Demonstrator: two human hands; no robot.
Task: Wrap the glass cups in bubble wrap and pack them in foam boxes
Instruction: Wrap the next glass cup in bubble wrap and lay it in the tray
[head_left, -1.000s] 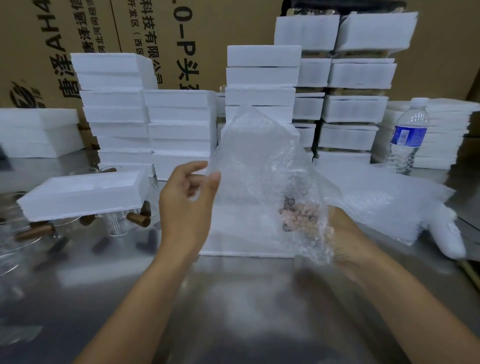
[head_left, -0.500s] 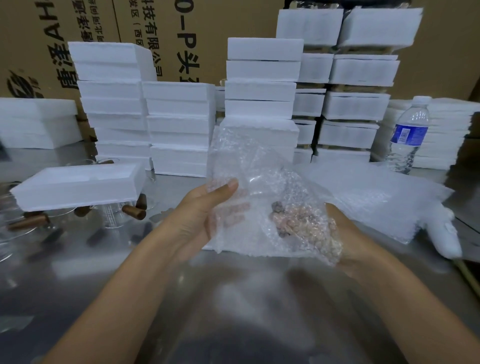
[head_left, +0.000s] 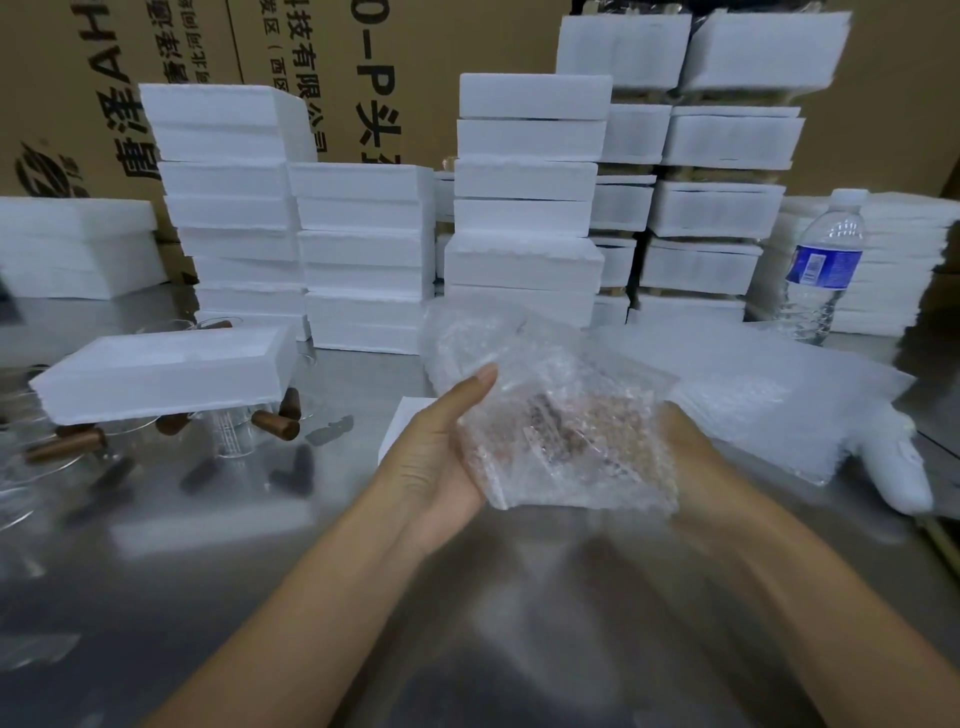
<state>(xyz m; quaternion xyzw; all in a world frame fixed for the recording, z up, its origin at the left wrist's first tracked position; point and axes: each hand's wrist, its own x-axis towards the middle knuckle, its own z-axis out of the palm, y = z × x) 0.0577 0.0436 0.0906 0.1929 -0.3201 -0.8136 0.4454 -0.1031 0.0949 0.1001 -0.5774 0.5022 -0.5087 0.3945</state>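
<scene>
Flanking wrapped bundle (head_left: 561, 415): foam box stacks (head_left: 524, 208) behind (water bottle (head_left: 821, 265) right).

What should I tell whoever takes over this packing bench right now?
Left hand and right hand both hold the bubble-wrap bundle above the table. A dark cup handle shows through it, and the top flap is loose.
A foam box lies to the left, over unwrapped glass cups.
Spare wrap sheets lie to the right.
To do: finish wrapping, box it, then wrap the other cups.
</scene>
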